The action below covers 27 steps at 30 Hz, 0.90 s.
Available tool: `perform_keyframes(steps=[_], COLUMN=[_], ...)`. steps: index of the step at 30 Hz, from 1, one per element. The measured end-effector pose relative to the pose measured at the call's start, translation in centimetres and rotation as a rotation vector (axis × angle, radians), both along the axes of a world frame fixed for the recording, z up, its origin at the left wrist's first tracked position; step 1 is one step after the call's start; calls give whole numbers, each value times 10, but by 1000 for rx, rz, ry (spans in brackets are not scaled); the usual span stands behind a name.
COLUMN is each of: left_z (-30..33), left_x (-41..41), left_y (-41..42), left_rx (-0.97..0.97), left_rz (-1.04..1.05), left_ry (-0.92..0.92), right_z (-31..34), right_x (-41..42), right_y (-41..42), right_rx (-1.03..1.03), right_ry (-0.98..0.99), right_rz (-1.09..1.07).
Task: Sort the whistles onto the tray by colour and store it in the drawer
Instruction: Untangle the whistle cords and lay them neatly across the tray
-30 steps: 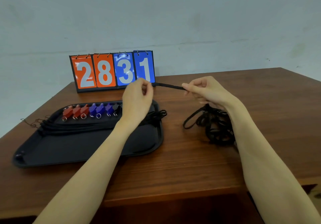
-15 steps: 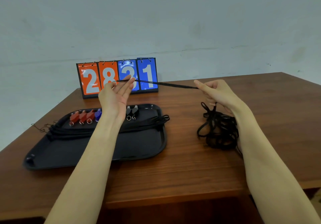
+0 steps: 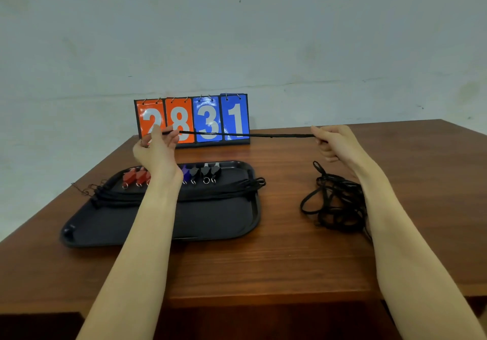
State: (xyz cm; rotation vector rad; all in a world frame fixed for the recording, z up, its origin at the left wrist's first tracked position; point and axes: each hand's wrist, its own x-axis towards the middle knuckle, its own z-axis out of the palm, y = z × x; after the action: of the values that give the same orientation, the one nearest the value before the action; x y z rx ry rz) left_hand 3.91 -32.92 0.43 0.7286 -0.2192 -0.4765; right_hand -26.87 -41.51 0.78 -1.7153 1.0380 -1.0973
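A brown wooden table [image 3: 303,260] stands against a pale wall [image 3: 237,36]. On its left part lies a black tray [image 3: 210,223]. Along the tray's far edge runs a row of whistles: red whistles [image 3: 134,177] at the left, a blue whistle [image 3: 186,174] partly hidden behind the left wrist, then black whistles [image 3: 208,172] at the right, with their black cords [image 3: 224,189] bundled across the tray in front of them. Behind the tray stands a flip scoreboard [image 3: 193,119] showing 2 and 8 in orange, 3 and 1 in blue. To the right of the tray a tangled pile of black lanyards [image 3: 334,202] rests on the table. The left hand [image 3: 158,152], raised over the tray, pinches one end of a black lanyard [image 3: 247,135] between thumb and fingers; the right hand [image 3: 334,142], fingers curled, grips the other end, so the lanyard stretches taut between them in front of the scoreboard.
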Motion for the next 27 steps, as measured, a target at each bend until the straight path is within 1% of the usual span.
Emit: perform_keyframes(steps=[2,6,8,11,14,19,23,25,27], left_z=[1,6,4,-3,-12,-26,-36,-41,-48], left_x=[8,26,41,67,93,126,137,143,148], left_y=[3,23,37,61,86,119,131,132,131], left_rx=[46,136,209,375,531,744,946,1032,1094], left_rz=[75,141,142,90,33,59,126,192,235], left_ry=[-56,-121,-238,-453,-582,-767,-954,-1042,-1117], right_z=[2,1,-1,-5,-10,-28,-39,-42,-46], right_x=[5,20,32,48,62,84,96,99,101], right_y=[2,9,13,22,33,42,52,54,54], right_rx=[5,-24,-25,-39,-154,-379,-565,-617,-622], right_ry=[39,114,172,275,350,480,658,683,700], right_rz=[29,107,144,184,218,247,213,238,244])
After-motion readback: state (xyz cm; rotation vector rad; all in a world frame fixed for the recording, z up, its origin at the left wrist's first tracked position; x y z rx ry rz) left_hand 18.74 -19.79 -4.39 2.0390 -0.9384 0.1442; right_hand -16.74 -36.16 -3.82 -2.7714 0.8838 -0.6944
